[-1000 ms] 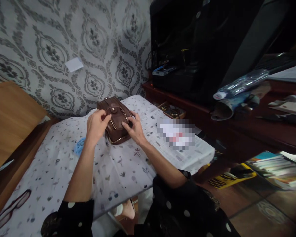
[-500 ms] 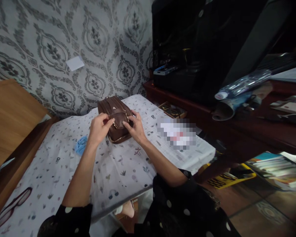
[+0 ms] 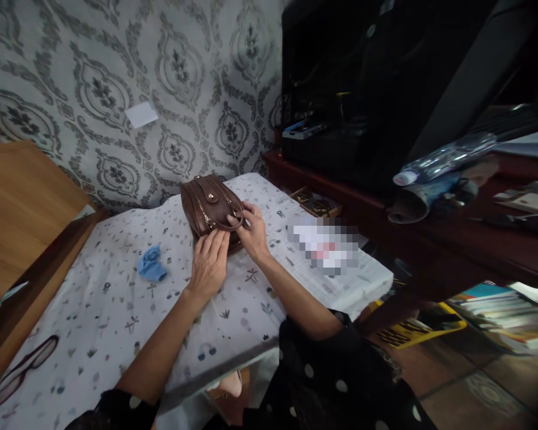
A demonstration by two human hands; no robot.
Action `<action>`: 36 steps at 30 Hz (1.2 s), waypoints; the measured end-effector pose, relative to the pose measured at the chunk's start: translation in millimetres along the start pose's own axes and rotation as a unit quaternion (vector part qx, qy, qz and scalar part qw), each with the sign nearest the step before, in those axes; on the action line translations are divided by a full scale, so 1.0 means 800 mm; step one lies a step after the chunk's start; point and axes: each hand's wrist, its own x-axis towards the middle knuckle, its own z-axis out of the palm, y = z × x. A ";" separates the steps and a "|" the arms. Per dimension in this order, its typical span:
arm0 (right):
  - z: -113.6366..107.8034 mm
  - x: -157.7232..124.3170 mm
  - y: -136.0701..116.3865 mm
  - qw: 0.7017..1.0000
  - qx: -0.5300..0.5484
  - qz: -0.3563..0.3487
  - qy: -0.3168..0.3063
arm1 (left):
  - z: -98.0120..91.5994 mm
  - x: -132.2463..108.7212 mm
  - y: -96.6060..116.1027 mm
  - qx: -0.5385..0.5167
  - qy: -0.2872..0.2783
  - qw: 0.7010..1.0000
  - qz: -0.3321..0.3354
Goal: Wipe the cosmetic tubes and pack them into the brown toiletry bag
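A brown handbag (image 3: 206,206) with gold-coloured trim and a round snap on its top strap lies on the patterned white cloth. My left hand (image 3: 210,261) rests against the bag's near side, back of the hand up, fingers stretched out side by side; its thumb is hidden. At the bag's right near corner, my right hand (image 3: 252,233) pinches the curved brown handle between thumb and fingers. A crumpled blue cloth (image 3: 151,264) lies to the left of the bag, apart from both hands.
Red-framed glasses (image 3: 22,373) lie at the cloth's near left. A blurred-out item (image 3: 325,245) sits right of the bag. Beyond it, a dark red desk (image 3: 367,206) carries a clear plastic bottle (image 3: 448,158). A wooden panel (image 3: 31,209) borders the left.
My left hand has moved right and nearer, from the bag's top left to its near side. The round snap and strap now show more fully. My right hand stays at the right corner.
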 end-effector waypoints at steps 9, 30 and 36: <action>-0.010 0.019 -0.012 0.999 0.022 0.002 0.037 | 0.017 -0.016 -0.007 0.037 -0.057 0.997 0.018; -0.007 0.043 -0.049 0.973 0.211 0.086 -0.038 | 0.015 -0.007 0.001 0.063 -0.109 0.992 -0.017; -0.008 0.036 -0.046 0.976 0.193 0.087 -0.039 | 0.013 0.003 0.008 0.053 -0.102 0.992 -0.046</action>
